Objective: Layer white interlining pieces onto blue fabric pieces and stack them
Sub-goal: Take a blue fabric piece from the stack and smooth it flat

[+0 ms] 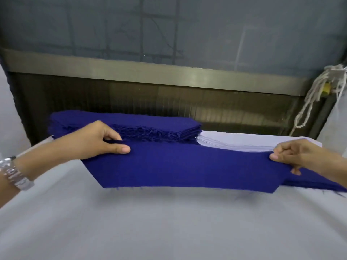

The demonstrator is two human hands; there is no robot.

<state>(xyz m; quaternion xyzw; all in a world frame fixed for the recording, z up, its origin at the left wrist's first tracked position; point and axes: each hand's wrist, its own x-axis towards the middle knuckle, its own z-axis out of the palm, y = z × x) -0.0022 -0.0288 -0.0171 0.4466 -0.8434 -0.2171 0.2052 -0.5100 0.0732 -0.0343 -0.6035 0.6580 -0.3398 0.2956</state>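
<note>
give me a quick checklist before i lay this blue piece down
1. Left hand grips the blue piece at its left end: ok.
2. Right hand pinches its right end: ok.
3. Piece held taut between the hands, no folds showing: ok.
4. White interlining stack close behind the piece: ok.
5. Blue stack edges neat: not ok, loose threads along its near edge.
6. Which face of the piece is up: cannot tell.
</note>
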